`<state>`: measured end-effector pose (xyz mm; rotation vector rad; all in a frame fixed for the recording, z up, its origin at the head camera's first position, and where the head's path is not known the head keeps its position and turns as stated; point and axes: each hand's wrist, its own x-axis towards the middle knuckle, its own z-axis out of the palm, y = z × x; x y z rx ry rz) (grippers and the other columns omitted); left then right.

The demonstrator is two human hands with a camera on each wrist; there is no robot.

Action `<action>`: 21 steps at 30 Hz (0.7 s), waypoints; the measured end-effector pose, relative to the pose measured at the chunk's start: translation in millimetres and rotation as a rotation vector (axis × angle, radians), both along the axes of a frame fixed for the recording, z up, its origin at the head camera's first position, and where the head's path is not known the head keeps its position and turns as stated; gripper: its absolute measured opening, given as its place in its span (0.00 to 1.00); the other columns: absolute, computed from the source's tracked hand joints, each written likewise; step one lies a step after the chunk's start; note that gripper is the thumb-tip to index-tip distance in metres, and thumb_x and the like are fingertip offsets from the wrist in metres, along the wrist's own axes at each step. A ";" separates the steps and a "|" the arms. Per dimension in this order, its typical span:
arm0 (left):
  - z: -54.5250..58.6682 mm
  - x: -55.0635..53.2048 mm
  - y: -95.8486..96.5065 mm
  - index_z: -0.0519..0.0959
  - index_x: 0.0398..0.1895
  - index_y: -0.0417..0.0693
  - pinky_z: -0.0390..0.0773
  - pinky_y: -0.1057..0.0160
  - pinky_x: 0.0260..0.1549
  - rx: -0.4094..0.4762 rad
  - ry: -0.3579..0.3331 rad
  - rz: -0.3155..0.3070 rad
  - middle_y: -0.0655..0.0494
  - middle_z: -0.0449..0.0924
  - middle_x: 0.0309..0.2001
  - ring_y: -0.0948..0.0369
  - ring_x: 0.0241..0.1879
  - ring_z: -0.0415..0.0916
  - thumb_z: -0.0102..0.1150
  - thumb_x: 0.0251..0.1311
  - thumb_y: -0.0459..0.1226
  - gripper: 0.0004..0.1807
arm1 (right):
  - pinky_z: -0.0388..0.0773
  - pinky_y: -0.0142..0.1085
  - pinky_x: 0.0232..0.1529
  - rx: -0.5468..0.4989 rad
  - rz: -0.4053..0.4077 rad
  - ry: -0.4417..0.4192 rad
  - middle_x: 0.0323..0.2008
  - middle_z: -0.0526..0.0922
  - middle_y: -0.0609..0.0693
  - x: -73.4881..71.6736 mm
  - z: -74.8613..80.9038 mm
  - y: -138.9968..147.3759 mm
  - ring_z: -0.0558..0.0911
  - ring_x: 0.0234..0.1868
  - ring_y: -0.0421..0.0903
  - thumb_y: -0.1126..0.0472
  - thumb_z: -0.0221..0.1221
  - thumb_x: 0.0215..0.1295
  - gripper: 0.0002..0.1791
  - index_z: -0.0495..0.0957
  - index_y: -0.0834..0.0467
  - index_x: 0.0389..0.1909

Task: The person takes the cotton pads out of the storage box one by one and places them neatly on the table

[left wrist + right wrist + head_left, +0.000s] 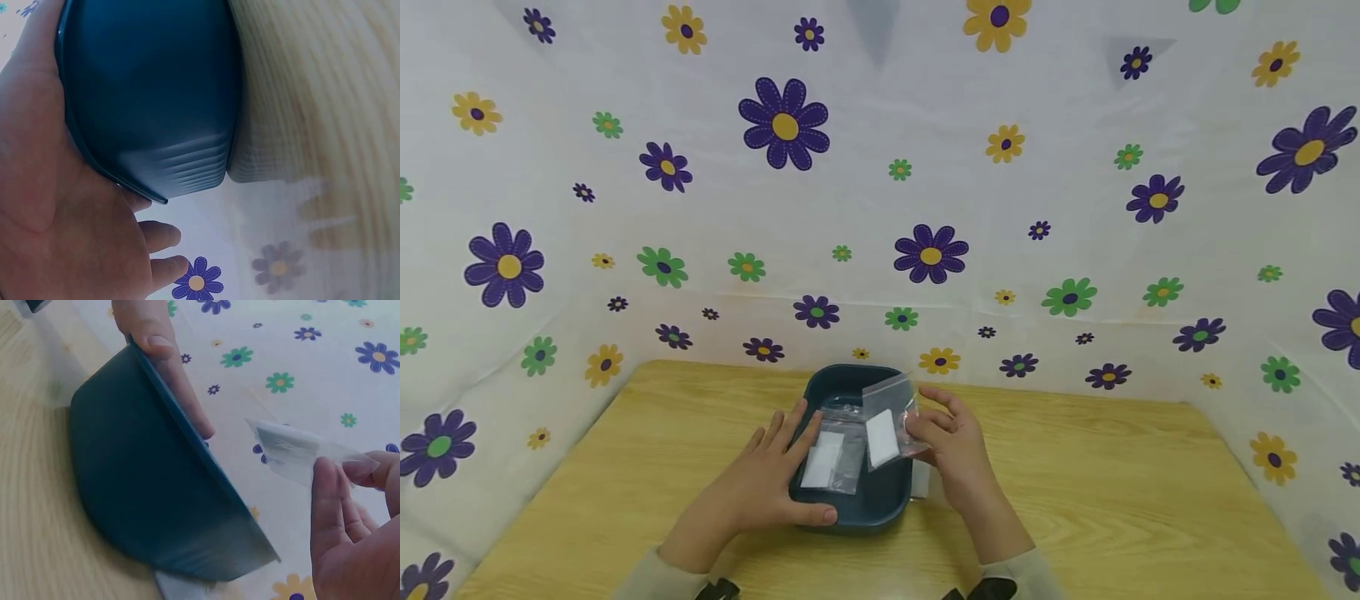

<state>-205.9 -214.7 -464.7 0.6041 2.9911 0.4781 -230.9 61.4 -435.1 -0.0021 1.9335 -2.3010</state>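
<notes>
A dark blue plastic basin (891, 498) stands on the wooden table. My left hand (762, 490) rests on its left rim, fingers stretched forward and thumb along the near edge. Between thumb and fingers, my right hand (958, 450) pinches a small clear zip bag (882, 435) with a white card-like piece inside, held up over the basin's right side. In the right wrist view this bag (287, 450) hangs tilted above rim height. Another clear zip bag (825, 458) with a white piece lies in the basin's left part, beside my left fingers.
A flat whitish item (921, 481) lies on the table against the basin's right side, partly hidden by it. Wood-grain tabletop (1112, 483) stretches to both sides. A white cloth (865, 208) printed with flowers hangs behind and along the sides.
</notes>
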 end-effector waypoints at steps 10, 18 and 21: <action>-1.8 -0.8 3.2 0.45 0.81 0.52 0.48 0.30 0.69 0.019 -0.010 0.000 0.45 0.33 0.81 0.34 0.77 0.38 0.56 0.40 0.79 0.70 | 0.82 0.33 0.40 -0.021 0.012 -0.071 0.38 0.84 0.49 4.4 -11.8 38.0 0.80 0.40 0.44 0.71 0.61 0.64 0.24 0.76 0.61 0.62; -2.4 -2.0 1.7 0.47 0.81 0.51 0.50 0.29 0.68 0.027 0.027 -0.005 0.44 0.36 0.81 0.33 0.76 0.41 0.56 0.40 0.79 0.69 | 0.82 0.35 0.42 0.008 0.011 -0.035 0.41 0.83 0.51 1.4 -4.1 50.7 0.80 0.44 0.48 0.72 0.59 0.63 0.25 0.76 0.58 0.63; -2.8 -2.9 2.1 0.47 0.81 0.50 0.51 0.29 0.68 0.026 0.028 -0.014 0.43 0.36 0.81 0.33 0.76 0.41 0.56 0.41 0.79 0.69 | 0.82 0.36 0.44 0.027 0.005 -0.046 0.43 0.83 0.52 1.6 -1.1 56.4 0.79 0.47 0.49 0.72 0.59 0.64 0.25 0.76 0.57 0.63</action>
